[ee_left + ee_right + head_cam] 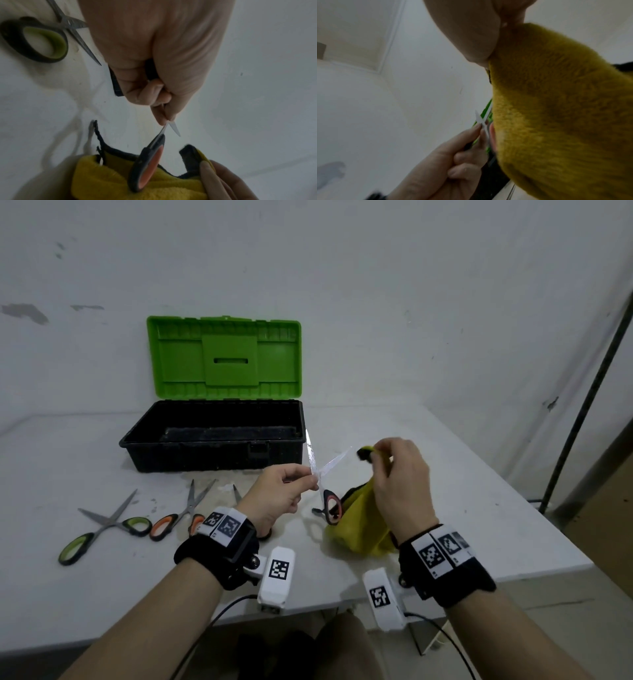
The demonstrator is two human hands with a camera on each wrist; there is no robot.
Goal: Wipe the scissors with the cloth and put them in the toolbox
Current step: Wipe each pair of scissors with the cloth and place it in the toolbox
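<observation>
My left hand (pixel 291 484) pinches a pair of orange-handled scissors (pixel 323 474) near the pivot, blades spread and pointing up, handles (pixel 147 166) hanging down. Those blades (pixel 482 121) show small in the right wrist view too. My right hand (pixel 397 474) grips a yellow cloth (pixel 363 522) with a dark edge, lifted just right of the blades, its lower part bunched on the table. The cloth (pixel 556 108) fills the right wrist view. The toolbox (pixel 212 436), black with its green lid (pixel 224 357) standing up, sits behind with nothing visible inside.
On the white table (pixel 445 474) lie green-handled scissors (pixel 102 525) at the left and orange-handled scissors (pixel 181 515) beside them, blades spread. Another blade tip (pixel 237 494) pokes out behind my left hand. The table's front edge is close to my wrists. A dark pole (pixel 582 392) stands at the right.
</observation>
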